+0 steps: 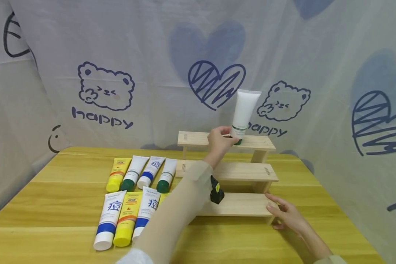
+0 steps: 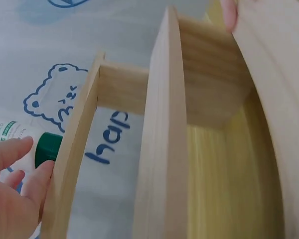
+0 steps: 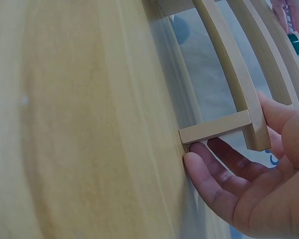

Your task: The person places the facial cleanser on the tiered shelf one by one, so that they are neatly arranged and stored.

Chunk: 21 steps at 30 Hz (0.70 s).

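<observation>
In the head view, a white squeeze tube (image 1: pixel 245 112) with a green cap stands cap-down on the top step of a wooden three-step display rack (image 1: pixel 237 204). My left hand (image 1: pixel 219 141) pinches the tube low down, just above the cap. The left wrist view shows the green cap (image 2: pixel 48 149) against the top board, with thumb and fingers either side of the tube. My right hand (image 1: pixel 288 216) grips the right end of the lowest step. In the right wrist view its fingers (image 3: pixel 214 191) curl beneath that end, by the rack's short leg (image 3: pixel 214 127).
Left of the rack, two rows of tubes lie on the wooden table (image 1: pixel 46 216): yellow ones (image 1: pixel 128 220), white-and-blue ones (image 1: pixel 109 220) and white ones with green caps (image 1: pixel 167 176). My left forearm covers part of the front row. A printed curtain (image 1: pixel 151 44) hangs behind.
</observation>
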{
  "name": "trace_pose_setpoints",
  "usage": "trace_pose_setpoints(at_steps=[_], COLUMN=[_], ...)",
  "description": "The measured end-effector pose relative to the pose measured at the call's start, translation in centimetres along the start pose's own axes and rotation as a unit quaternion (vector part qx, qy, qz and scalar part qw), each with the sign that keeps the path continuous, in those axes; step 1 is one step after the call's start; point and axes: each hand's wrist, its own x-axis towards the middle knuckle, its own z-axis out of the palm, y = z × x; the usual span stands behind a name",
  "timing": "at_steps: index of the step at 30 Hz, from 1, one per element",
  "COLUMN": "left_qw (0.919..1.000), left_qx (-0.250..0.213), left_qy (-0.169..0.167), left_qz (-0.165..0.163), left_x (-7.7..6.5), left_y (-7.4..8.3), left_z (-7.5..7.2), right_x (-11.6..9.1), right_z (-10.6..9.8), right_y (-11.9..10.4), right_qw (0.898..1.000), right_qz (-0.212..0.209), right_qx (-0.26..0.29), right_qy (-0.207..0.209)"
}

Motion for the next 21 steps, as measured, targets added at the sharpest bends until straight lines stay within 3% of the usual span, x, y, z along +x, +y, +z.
trace_pose_setpoints(at_steps=[4,7,13,21], left_qw=[0.9941,0.9877,0.9797,0.9647], left_qx=[-0.091,-0.137,-0.182,-0.207], left_qy=[-0.004,-0.014,-0.052,-0.158], left_qz=[-0.058,-0.073,-0.066,-0.039], left_x=[0.0,0.0,-0.5,-0.8], left_y=[-0.1,0.0,0.3,-0.1], left_z=[0.8,1.5,2.6,3.7], right_x=[0.0,0.0,0.0,0.0], right_z=[0.0,0.0,-0.1,0.0], right_y=[0.1,0.1,0.1,0.3], right_qw=[1.000,1.000,1.000,1.000], right_qz=[0.003,0.004,0.006,0.002], right_qx=[-0.002,-0.004,0.001,0.000], right_qy=[0.002,0.003,0.005,0.002])
